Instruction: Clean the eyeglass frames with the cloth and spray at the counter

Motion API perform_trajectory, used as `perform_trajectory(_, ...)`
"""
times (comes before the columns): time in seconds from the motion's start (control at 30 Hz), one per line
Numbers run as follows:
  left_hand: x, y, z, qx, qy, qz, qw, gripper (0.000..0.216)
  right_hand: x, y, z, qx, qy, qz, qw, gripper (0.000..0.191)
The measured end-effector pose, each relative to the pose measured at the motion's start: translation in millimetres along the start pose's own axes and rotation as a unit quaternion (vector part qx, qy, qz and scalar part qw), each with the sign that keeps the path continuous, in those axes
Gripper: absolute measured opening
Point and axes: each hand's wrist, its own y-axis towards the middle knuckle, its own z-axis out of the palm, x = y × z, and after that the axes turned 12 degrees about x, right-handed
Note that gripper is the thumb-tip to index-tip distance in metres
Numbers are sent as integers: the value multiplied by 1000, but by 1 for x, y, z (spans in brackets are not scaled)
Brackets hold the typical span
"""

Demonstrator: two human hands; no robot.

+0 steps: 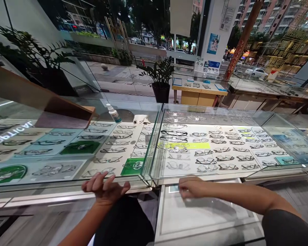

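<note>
My left hand rests at the front edge of the left glass display case, fingers spread and holding nothing. My right hand is slightly smeared by motion, its fingers curled, above the back end of a pulled-out white drawer. Whatever those fingers hold, if anything, is hidden. Beside them lies a pale flat piece, partly covered by the hand. Rows of eyeglasses lie under the glass of the right display case. A green display card lies inside the left case.
A white spray bottle and a crumpled white cloth stand on the left glass top. A brown wooden board juts in from the left. Behind the cases is a potted plant. My dark-clothed leg is beside the drawer.
</note>
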Motion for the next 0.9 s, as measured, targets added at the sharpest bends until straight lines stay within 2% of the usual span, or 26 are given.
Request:
perform_trajectory(0.07,-2,3,0,0,4,0,1000,57,36,-15,8,70,31,-127,989,13)
perform_trajectory(0.13,-4,5,0,1,9,-1,1000,55,69,-30,2,69,24,-235,969,13)
perform_trajectory(0.2,-5,6,1,0,13,-2,1000,55,90,-41,-23,2,-35,-310,950,17)
perform_trajectory(0.27,-5,5,2,-1,14,-1,1000,56,93,-46,-62,-115,-98,-323,934,20)
perform_trajectory(0.37,-6,1,5,-2,5,-1,1000,57,58,-42,-132,-281,-148,-180,931,15)
perform_trajectory(0.4,-6,0,7,-4,-1,-3,1000,57,38,-38,-154,-308,-164,-119,929,15)
perform_trajectory(0.47,-7,-2,9,-7,-15,-6,1000,57,-5,-28,-192,-336,-190,19,922,15)
perform_trajectory(0.53,-8,-3,11,-5,-28,-6,1000,56,-44,-18,-216,-317,-218,158,910,21)
perform_trajectory(0.57,-9,-4,12,-3,-35,-6,999,56,-60,-13,-224,-292,-239,219,900,28)
perform_trajectory(0.67,-10,-4,13,-1,-46,-7,999,52,-91,0,-232,-206,-287,314,881,41)
perform_trajectory(0.9,-12,-7,17,9,-43,-23,999,51,-112,25,-221,-166,-284,338,881,49)
